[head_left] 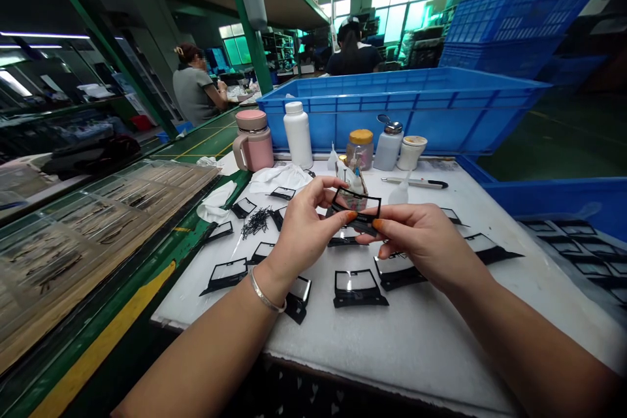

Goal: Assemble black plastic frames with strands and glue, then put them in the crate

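Note:
Both hands hold one black plastic frame with a clear window, raised over the middle of the white work surface. My left hand pinches its left side, thumb on the lower edge. At the lower right, my right hand grips it between thumb and fingers. Similar black frames lie around and below the hands, among them one in front and another at the left. A loose pile of thin black strips rests left of my left hand.
Behind the hands stand a pink mug, a white bottle, a pump bottle and small jars. A knife-like tool lies there too. A blue crate borders the back; compartmented trays sit left. Two people work farther off.

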Available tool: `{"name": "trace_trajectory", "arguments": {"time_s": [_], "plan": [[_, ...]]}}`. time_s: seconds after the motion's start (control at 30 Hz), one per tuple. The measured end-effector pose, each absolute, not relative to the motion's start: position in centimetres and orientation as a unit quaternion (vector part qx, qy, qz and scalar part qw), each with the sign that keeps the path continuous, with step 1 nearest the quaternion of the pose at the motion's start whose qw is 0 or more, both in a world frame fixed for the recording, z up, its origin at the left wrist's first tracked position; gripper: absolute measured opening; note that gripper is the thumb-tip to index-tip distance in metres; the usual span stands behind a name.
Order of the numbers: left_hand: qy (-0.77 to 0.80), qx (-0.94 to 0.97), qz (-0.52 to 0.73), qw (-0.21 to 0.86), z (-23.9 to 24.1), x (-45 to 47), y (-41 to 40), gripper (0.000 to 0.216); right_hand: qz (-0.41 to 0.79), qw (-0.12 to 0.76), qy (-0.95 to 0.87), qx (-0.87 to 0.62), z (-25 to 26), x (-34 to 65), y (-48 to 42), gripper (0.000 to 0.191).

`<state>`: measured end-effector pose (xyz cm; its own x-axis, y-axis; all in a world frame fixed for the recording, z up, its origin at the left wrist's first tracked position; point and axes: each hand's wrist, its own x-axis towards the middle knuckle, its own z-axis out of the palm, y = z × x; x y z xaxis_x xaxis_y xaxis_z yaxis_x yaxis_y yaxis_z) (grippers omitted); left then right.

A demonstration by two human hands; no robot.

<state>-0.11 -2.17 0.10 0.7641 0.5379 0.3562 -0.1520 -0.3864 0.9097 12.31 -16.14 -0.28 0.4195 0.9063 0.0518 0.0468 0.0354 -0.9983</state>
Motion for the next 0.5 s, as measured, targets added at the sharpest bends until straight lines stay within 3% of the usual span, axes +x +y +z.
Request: {"name": "trace_trajectory", "arguments": {"time_s": [0.5], "plan": [[0.129, 0.765, 0.317, 0.545, 0.06, -0.24, -2.31, 0.036, 0.35, 0.589, -0.397, -0.61, -0.42, 12.44, -16.08, 0.023]]}}
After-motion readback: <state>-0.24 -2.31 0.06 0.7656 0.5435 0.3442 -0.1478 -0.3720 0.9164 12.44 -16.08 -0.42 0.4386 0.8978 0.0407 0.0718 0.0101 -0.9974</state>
